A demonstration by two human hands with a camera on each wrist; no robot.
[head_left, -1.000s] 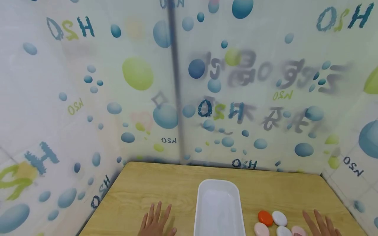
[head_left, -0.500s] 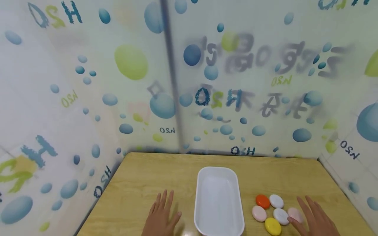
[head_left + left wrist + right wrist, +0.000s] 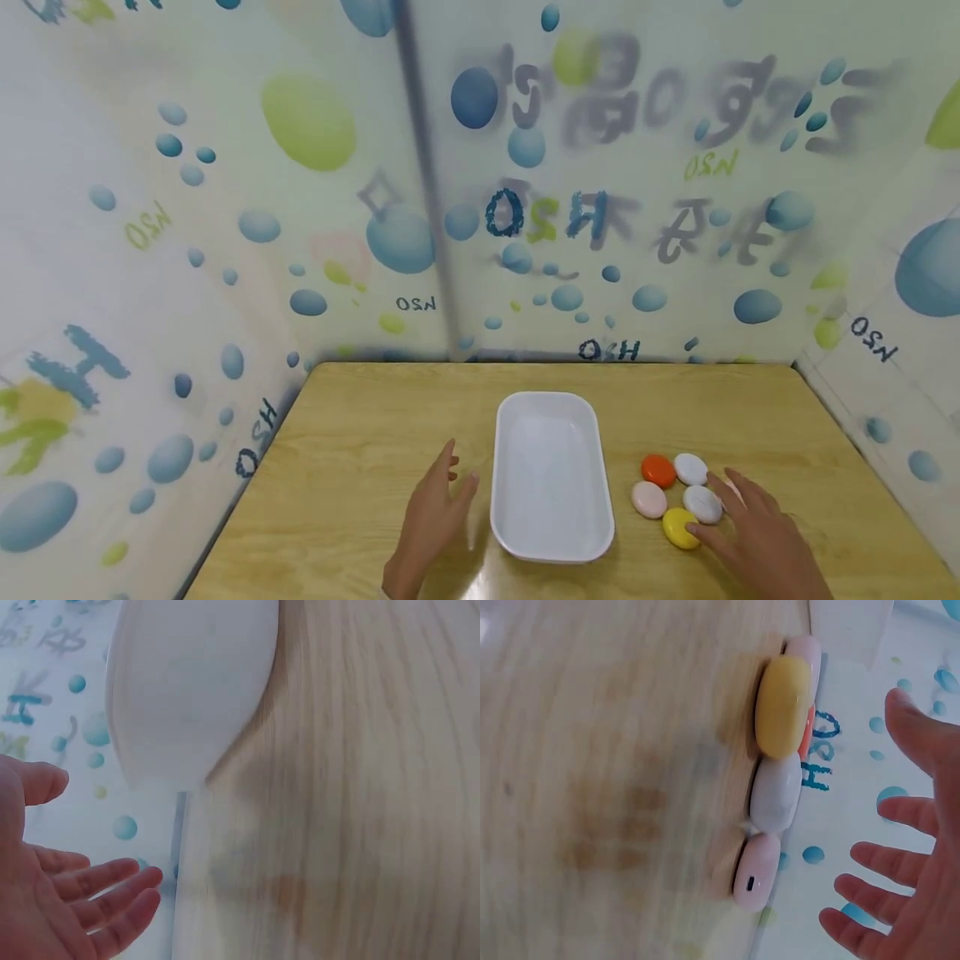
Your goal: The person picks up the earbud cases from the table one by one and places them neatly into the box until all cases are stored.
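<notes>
A shallow white tray (image 3: 551,475) lies on the wooden table between my two hands. Left of it, my left hand (image 3: 431,517) is held in the air with the thumb apart and nothing in its grasp. My right hand (image 3: 761,533) spreads loosely over the right side of a cluster of glossy, rounded discs. The cluster has a yellow disc (image 3: 677,527), an orange disc (image 3: 657,471), two white discs (image 3: 702,504) and a pink disc (image 3: 648,499). Another pink disc (image 3: 757,874), with a small dark slot in its side, is mostly hidden by my right hand in the head view.
The wooden table (image 3: 375,408) reaches back to a pale curtain-like wall (image 3: 660,167) printed with bubbles and lettering. Similar printed sheets stand close along the left and right table edges.
The view has tilted down, so tray and discs appear higher. My left hand has turned sideways towards the tray. My right hand has moved left over the discs, covering the right-hand pink one.
</notes>
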